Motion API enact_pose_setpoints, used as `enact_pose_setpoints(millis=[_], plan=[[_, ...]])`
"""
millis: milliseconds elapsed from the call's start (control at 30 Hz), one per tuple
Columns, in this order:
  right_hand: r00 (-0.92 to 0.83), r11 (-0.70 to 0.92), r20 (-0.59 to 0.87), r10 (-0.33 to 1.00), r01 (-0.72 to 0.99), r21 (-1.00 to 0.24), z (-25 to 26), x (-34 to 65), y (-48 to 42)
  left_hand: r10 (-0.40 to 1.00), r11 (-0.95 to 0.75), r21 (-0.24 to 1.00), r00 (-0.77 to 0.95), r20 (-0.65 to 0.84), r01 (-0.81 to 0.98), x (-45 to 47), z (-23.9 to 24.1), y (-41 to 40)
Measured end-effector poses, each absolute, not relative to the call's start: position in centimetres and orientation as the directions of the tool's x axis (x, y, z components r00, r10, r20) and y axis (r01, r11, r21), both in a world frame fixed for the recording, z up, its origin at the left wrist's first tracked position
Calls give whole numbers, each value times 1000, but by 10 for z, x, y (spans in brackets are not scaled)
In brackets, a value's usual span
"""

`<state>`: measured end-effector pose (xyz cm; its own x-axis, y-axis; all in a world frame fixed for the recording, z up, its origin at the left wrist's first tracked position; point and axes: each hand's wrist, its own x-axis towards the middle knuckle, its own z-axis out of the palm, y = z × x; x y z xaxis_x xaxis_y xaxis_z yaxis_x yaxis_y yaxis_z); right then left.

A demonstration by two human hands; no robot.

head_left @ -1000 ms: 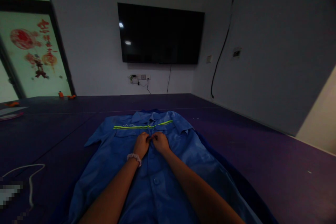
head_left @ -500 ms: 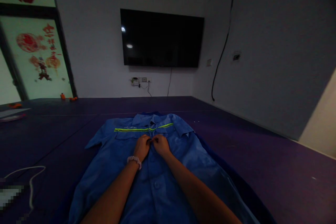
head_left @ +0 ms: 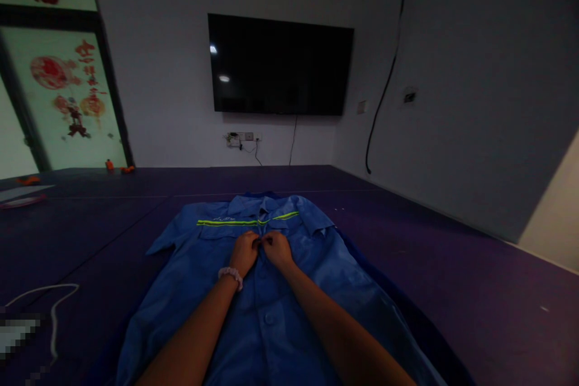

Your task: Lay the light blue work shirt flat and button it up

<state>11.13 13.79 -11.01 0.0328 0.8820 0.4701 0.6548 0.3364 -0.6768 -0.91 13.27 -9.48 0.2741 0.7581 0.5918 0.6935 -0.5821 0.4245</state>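
Note:
A blue work shirt [head_left: 271, 313] with a yellow-green reflective stripe [head_left: 226, 223] across the chest lies flat, front up, on a dark purple surface [head_left: 452, 289]. My left hand [head_left: 244, 252], with a pale band at the wrist, and my right hand [head_left: 277, 249] meet at the shirt's front placket just below the stripe. Both hands are closed in a pinch on the placket fabric, fingertips touching each other. A button [head_left: 269, 317] shows lower on the placket, between my forearms.
A white cord [head_left: 49, 307] lies on the surface at the left. A black screen [head_left: 280, 65] hangs on the far wall above a socket with cables [head_left: 239, 137]. A glass door with red decorations [head_left: 67, 96] stands at the left. Small orange objects [head_left: 118, 167] sit by it.
Both hands stay pinched at the same spot on the placket. The view has shifted slightly; the shirt has not moved.

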Motion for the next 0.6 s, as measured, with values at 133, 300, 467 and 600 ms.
enact_pose_setpoints(millis=[133,300,467,600], plan=[[30,332,463,886,657,-677,-110,112,138,758,-582,422,274,593,696,-9,-94,132],[27,334,470,882,668,-665,-110,112,139,752,-586,407,283,596,700,-9,-94,131],[31,333,472,881,669,-665,-110,111,138,748,-593,414,283,600,691,-9,-95,133],[33,330,470,882,669,-666,-109,111,138,758,-586,427,279,589,689,-8,-94,133]])
